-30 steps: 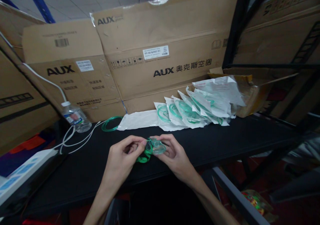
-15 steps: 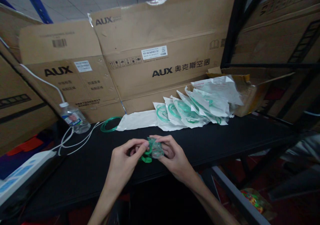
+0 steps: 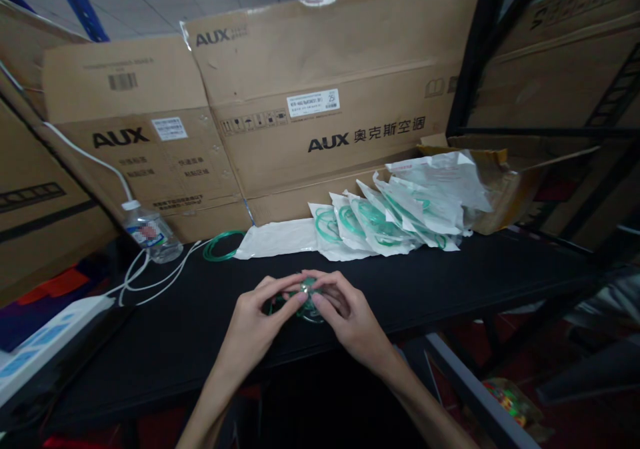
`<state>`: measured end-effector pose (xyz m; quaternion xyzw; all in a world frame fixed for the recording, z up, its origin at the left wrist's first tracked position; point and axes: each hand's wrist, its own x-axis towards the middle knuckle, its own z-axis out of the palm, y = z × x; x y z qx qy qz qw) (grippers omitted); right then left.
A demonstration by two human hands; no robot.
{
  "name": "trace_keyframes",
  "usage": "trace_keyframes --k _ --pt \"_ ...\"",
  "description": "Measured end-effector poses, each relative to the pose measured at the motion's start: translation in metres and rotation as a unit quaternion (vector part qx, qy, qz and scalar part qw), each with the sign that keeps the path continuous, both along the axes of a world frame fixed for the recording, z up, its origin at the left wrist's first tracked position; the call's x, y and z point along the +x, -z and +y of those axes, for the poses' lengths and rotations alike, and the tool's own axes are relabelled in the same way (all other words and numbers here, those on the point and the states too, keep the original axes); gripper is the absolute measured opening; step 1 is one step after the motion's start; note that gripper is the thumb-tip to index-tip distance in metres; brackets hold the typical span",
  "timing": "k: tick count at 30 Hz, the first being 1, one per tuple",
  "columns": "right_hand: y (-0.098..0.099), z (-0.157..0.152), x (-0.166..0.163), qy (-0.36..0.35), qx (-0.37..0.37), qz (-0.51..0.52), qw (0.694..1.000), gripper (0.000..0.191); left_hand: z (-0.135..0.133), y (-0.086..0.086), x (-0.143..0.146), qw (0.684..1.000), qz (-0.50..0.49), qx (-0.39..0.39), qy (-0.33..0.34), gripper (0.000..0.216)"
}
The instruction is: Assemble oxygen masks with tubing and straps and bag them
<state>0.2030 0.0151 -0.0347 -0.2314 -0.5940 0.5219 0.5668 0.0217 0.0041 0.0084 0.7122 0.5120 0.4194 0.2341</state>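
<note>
A clear green-tinted oxygen mask [image 3: 311, 312] is held between my two hands just above the black tabletop. My left hand [image 3: 263, 312] pinches its left side, with thumb and fingers closed on it. From the other side my right hand [image 3: 346, 310] grips the mask too, the thumb near its middle and the fingers behind. Much of the mask is covered by my fingers, and a bit of green shows inside the left hand's curl. Behind lie a coil of green tubing [image 3: 220, 246] and a flat white pouch [image 3: 277, 239].
Several pouches of green tubing [image 3: 377, 226] overlap at the back right, against an open cardboard box [image 3: 493, 202]. Tall cardboard panels [image 3: 350, 56] close off the back. A plastic bottle [image 3: 155, 236], white cables [image 3: 173, 279] and a power strip [image 3: 55, 342] occupy the left.
My hands have drawn closer together around the mask, and both thumbs now press near its middle. The green strap that hung below the left hand is mostly hidden now.
</note>
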Motion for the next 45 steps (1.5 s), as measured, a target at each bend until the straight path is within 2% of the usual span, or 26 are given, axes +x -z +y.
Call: trace_keyframes --k 5,11,18,24,29,33,37,41,45 --pt "0.004 0.004 -0.002 0.043 0.034 -0.026 0.998 0.013 -0.004 0.000 -0.001 0.998 0.045 0.039 0.029 0.034" --pt "0.005 0.006 0.001 0.075 0.054 -0.063 0.994 0.007 -0.007 -0.001 0.000 0.993 0.089 0.067 0.041 0.037" --pt "0.004 0.005 -0.001 0.097 0.089 -0.095 0.987 0.006 -0.010 -0.004 0.006 0.990 0.116 0.069 0.047 0.031" --pt "0.004 0.004 -0.001 0.107 0.084 -0.106 0.985 0.010 -0.007 0.000 0.008 0.990 0.132 0.037 0.043 0.024" --pt "0.003 0.003 0.000 0.139 0.093 -0.125 0.978 0.012 -0.006 0.000 0.006 0.987 0.153 0.041 0.024 0.021" --pt "0.005 0.004 0.002 0.163 0.079 -0.105 0.978 0.010 -0.007 -0.003 0.000 0.985 0.168 0.040 0.004 0.020" --pt "0.006 0.009 0.006 0.182 0.042 -0.034 0.982 0.008 -0.005 -0.002 -0.014 0.986 0.158 0.039 -0.020 0.018" --pt "0.004 0.009 0.006 0.169 0.024 -0.008 0.985 0.008 -0.002 0.003 -0.021 0.991 0.128 0.030 -0.012 0.017" --pt "0.002 0.004 0.001 0.076 -0.010 -0.001 0.997 0.007 -0.001 0.005 -0.021 0.995 0.087 0.015 0.036 0.021"
